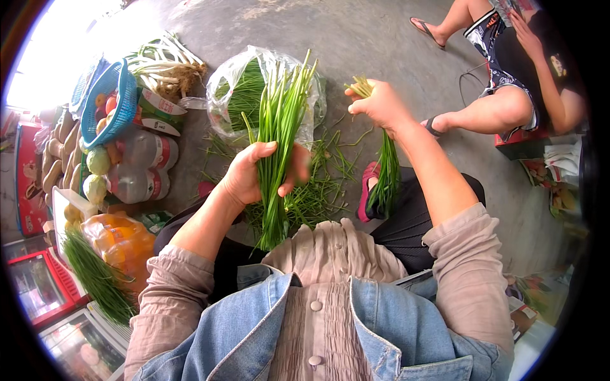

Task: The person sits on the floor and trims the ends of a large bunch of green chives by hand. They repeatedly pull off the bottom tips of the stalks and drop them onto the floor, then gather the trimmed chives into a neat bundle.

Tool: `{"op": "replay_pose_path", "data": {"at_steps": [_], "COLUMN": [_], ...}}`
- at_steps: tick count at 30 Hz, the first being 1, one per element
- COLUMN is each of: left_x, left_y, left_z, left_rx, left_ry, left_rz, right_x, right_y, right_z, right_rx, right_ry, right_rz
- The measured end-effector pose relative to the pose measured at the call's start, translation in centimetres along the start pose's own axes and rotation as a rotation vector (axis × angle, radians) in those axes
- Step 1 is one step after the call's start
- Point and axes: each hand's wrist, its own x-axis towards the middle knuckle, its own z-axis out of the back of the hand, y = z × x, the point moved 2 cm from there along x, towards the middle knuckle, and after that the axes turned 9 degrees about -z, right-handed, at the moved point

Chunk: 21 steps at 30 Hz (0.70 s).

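Note:
My left hand (250, 169) holds a thick bunch of long green garlic chives (281, 128) upright in front of me, pale stem ends at the top and leaves hanging towards my lap. To the right, my right hand (381, 105) grips a smaller chive bundle (387, 166) near its stem ends, its leaves dangling over my knee. Behind the left bunch, an open clear plastic bag (224, 102) on the floor holds more chives. Loose chive pieces (314, 195) lie scattered on the floor between my feet, partly hidden by the held bunch.
At the left stand a blue plastic basket (86, 116) of produce, large plastic bottles (143, 181), cabbages (98, 161) and scallions with roots (167, 71). More chives (95, 271) lie at the lower left. A seated person (514, 100) in sandals is at the upper right, near a red box (512, 145).

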Motion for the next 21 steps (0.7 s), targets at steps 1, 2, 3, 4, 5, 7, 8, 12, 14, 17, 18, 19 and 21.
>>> {"op": "replay_pose_path", "data": {"at_steps": [1,2,3,4,5,7,8,12,14,17,18,19,21], "left_x": [0.0,0.0,-0.1,-0.1,-0.2,-0.3,-0.4,-0.5,-0.7,-0.6,-0.6,-0.7,-0.9], "left_y": [0.0,-0.1,0.0,0.2,0.3,0.3,0.2,0.3,0.2,0.2,0.2,0.1,0.1], "left_z": [-0.1,-0.2,-0.2,0.0,0.1,0.2,0.3,0.1,-0.1,-0.4,-0.6,-0.9,-1.0], "left_rx": [0.004,0.007,0.002,-0.003,-0.008,-0.015,-0.018,-0.026,-0.016,-0.001,0.003,0.007,0.023], "left_ry": [-0.004,-0.008,-0.013,-0.018,-0.023,-0.024,-0.025,-0.023,-0.027,-0.008,-0.031,-0.054,-0.088], "left_rz": [0.001,0.001,-0.001,-0.002,-0.004,0.013,0.022,0.035,0.042,0.054,0.06,0.066,0.073], "right_x": [0.1,0.2,0.3,0.4,0.4,-0.1,-0.4,-0.8,-1.0,0.0,0.2,0.4,0.5], "right_y": [-0.1,-0.2,-0.3,-0.4,-0.5,0.0,0.3,0.6,1.0,-0.7,-1.0,-1.4,-1.5], "right_z": [0.2,0.4,0.5,0.6,0.7,0.5,0.4,-0.3,-0.5,-0.9,-1.1,-1.0,-1.0], "right_rx": [-0.002,-0.004,-0.005,0.0,0.005,0.029,0.047,0.122,0.041,0.043,0.063,0.001,-0.124], "right_ry": [-0.022,-0.044,-0.065,-0.071,-0.077,-0.082,-0.082,-0.034,-0.023,-0.026,-0.027,-0.055,-0.107], "right_rz": [0.012,0.023,0.035,0.053,0.072,0.075,0.058,-0.007,-0.072,-0.004,0.046,0.054,0.072]}}
